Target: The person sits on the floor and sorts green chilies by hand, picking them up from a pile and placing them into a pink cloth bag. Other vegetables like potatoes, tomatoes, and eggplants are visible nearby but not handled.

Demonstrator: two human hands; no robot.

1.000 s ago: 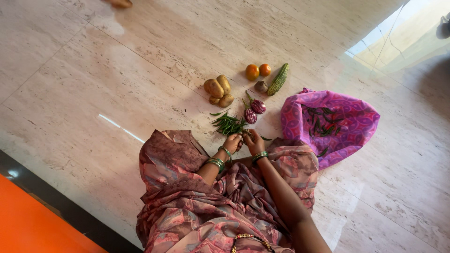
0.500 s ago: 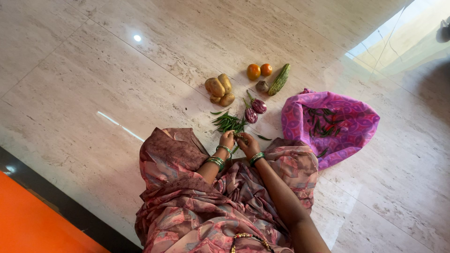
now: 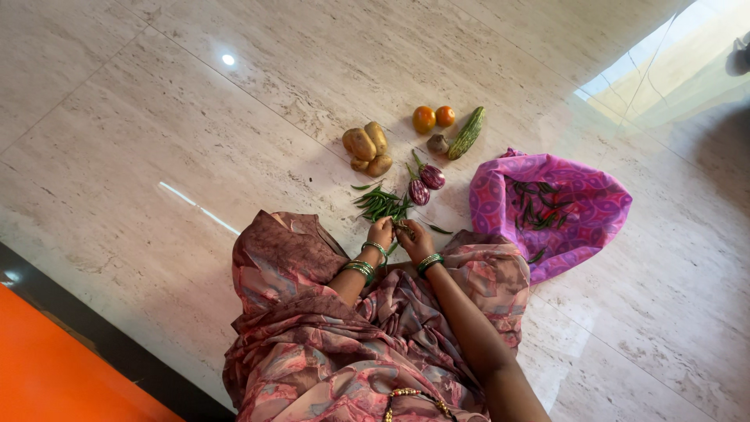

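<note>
Nearest the camera, a patterned pink-brown garment (image 3: 328, 344) is seen over the knees, with green bangles (image 3: 361, 270) on both wrists. Just beyond, the left hand (image 3: 381, 233) and the right hand (image 3: 416, 239) are brought together low over the floor (image 3: 156, 117). A single green chilli (image 3: 402, 227) is pinched between them, each grip closed on it from its own side; how each fingertip sits cannot be told, as the hands are small in view. The chilli is held at the near edge of the chilli pile (image 3: 381, 205), which lies on the floor touching the fingers.

The handling is judged best done with the chilli kept low over the pile, gripped near its stalk end, and the fingertips kept away from the face.

Just past the pile, two purple brinjals (image 3: 424, 184) are laid side by side. To the left of these, four potatoes (image 3: 367, 150) are heaped together. Farther off, two tomatoes (image 3: 434, 118), a small brownish vegetable, perhaps an onion (image 3: 437, 144), and a green gourd (image 3: 466, 133) are set in a loose row. To the right, a pink cloth bag (image 3: 582, 199) lies open with more chillies (image 3: 539, 209) inside. Nothing is placed between hands and pile; the brinjals crowd its far side.
</note>
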